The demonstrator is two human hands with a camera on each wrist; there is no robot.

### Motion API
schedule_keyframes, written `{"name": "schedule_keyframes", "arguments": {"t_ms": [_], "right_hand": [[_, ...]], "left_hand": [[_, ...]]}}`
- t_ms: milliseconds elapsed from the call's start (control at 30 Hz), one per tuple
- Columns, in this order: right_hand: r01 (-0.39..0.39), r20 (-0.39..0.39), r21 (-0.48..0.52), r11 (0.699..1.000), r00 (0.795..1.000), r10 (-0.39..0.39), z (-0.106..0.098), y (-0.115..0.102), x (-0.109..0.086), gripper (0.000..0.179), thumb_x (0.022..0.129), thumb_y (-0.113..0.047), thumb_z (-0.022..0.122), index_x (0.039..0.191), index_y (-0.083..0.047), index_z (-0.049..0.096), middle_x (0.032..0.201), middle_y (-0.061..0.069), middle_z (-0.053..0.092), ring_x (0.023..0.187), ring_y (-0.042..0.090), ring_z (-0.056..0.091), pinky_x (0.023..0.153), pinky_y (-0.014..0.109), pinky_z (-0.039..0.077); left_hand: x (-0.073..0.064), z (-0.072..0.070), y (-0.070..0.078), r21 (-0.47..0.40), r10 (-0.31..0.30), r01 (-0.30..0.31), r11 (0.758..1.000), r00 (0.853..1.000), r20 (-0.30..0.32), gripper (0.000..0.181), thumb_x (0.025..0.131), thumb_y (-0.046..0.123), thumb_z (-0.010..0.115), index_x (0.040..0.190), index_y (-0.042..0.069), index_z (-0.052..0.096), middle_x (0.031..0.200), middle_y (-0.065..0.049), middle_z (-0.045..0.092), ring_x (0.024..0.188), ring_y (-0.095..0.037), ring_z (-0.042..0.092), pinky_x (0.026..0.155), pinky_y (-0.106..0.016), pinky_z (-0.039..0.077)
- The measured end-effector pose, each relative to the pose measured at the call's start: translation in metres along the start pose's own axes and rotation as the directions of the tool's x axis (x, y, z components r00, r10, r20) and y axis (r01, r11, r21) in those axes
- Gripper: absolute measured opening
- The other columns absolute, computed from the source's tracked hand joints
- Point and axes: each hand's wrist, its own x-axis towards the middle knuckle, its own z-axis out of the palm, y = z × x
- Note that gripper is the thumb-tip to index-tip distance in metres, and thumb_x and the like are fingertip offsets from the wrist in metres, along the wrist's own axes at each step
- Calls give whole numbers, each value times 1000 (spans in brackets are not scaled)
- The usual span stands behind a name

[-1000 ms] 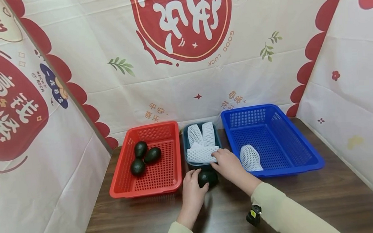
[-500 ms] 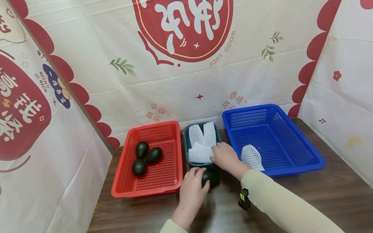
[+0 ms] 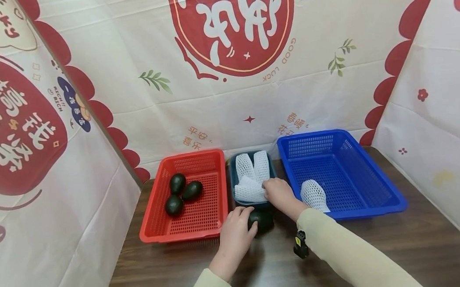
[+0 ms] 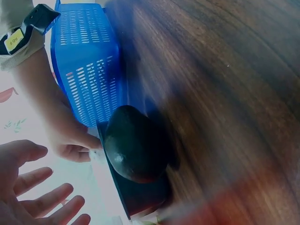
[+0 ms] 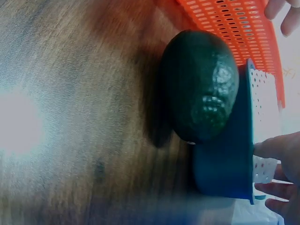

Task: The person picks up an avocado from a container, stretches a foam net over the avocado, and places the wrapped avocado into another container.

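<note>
In the head view, my right hand (image 3: 282, 196) pinches the right end of a white foam net sleeve (image 3: 248, 191) lying in a small teal basket (image 3: 232, 172). The right wrist view shows the thumb on the near side of the net sleeve (image 5: 265, 105) and fingers beyond it. A dark green avocado (image 3: 262, 220) lies on the table just in front of that basket. My left hand (image 3: 234, 233) hovers beside the avocado, fingers spread. Apart from it, the left wrist view shows the hand (image 4: 35, 197) holding nothing.
A red basket (image 3: 222, 192) on the left holds three avocados (image 3: 191, 190). On the right, a blue basket (image 3: 376, 211) contains one net-wrapped item (image 3: 313, 194). Two more foam net sleeves (image 3: 261, 165) lie at the back of the teal basket. A printed cloth (image 3: 173, 120) hangs behind.
My right fingers have curled onto the end of the front net sleeve, which now lies more slanted. The left hand has stayed almost still beside the avocado.
</note>
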Motion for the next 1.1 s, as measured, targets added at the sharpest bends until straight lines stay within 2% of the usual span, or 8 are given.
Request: {"name": "schedule_keyframes", "arguments": {"t_ms": [167,300,400,567,767,933,1100], "right_hand": [[-32,-18,84,996,999,34,-18,-2,-3,18,83,-5,70,101,-3,67,90,11,69,82,27,64,77,43,53],[10,-55,95,995,998,-5,-33,-3,-8,15,87,-8,69,102,-5,68,91,10,70,84,27,65,76,43,53],[49,-79,114,992,996,-40,-43,-3,-14,14,90,-12,68,102,-6,70,97,9,70,90,27,66,81,44,52],[84,-84,174,981,994,-71,-58,-5,-26,16,93,-15,67,105,-6,72,102,8,71,97,26,66,86,44,51],[136,-50,234,963,991,-128,-72,-8,-41,17,94,-15,65,107,-5,73,102,8,71,98,26,66,86,43,52],[156,3,300,941,986,-165,-80,-11,-53,21,97,-14,62,113,-4,71,108,10,70,104,27,65,89,44,51],[180,8,320,930,981,-193,-84,-13,-64,23,98,-13,59,117,-5,70,115,10,69,109,27,63,91,45,50]], "left_hand": [[3,-4,-2,4,16,-16,1000,999,-39,38,87,30,75,122,16,67,113,-5,65,100,-22,61,83,-42,53],[7,-9,-4,5,49,-49,999,995,-81,38,86,28,76,121,15,67,113,-6,65,101,-23,60,84,-42,53],[9,-12,-5,17,69,-68,998,992,-110,42,85,27,77,123,13,66,117,-7,63,106,-24,58,88,-41,52],[14,-15,-6,74,101,-91,993,985,-142,57,81,27,80,132,11,59,132,-11,57,121,-28,50,98,-43,46],[18,-16,-9,170,151,-130,977,981,-120,79,73,30,87,140,11,50,146,-12,45,136,-34,35,108,-50,33],[19,-17,-12,203,198,-171,964,973,-122,85,69,26,90,142,15,48,145,-13,44,137,-37,33,110,-54,29],[20,-17,-12,216,227,-189,958,960,-165,77,69,22,89,137,17,54,130,-13,54,127,-35,43,105,-56,35]]}}
